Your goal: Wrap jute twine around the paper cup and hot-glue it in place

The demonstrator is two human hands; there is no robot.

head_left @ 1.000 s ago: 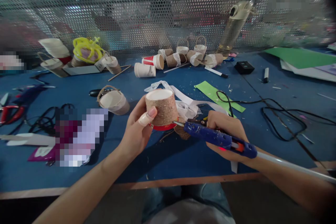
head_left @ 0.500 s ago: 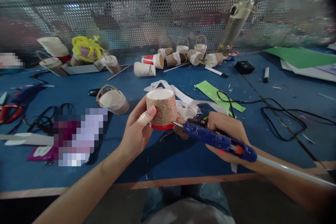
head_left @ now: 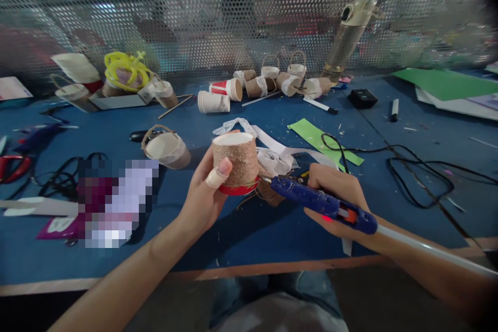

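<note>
A paper cup point(head_left: 237, 158) wrapped in brown twine, its red base band showing at the bottom, is held slightly tilted above the table. Around its left side closes my left hand point(head_left: 208, 181), the thumb with a pale bandage pressing the twine. My right hand point(head_left: 336, 192) grips a blue hot glue gun point(head_left: 311, 199) with a clear glue stick point(head_left: 420, 246) sticking out its back. The metal nozzle is at the cup's lower right edge, by the red band; I cannot tell if it touches. Behind the cup lie white lace point(head_left: 278, 160) and a twine bundle point(head_left: 270, 193).
A twine-handled cup point(head_left: 169, 151) stands left of my hands. Several decorated cups point(head_left: 290, 83) line the back near a tilted bottle point(head_left: 346, 39). Green paper point(head_left: 319, 140) and a black cable point(head_left: 420, 194) lie to the right. Red-handled scissors point(head_left: 13, 168) lie far left.
The cup has turned a little in my left hand and shifted slightly left, with more of the red band showing. The glue gun's nozzle stays near its lower edge.
</note>
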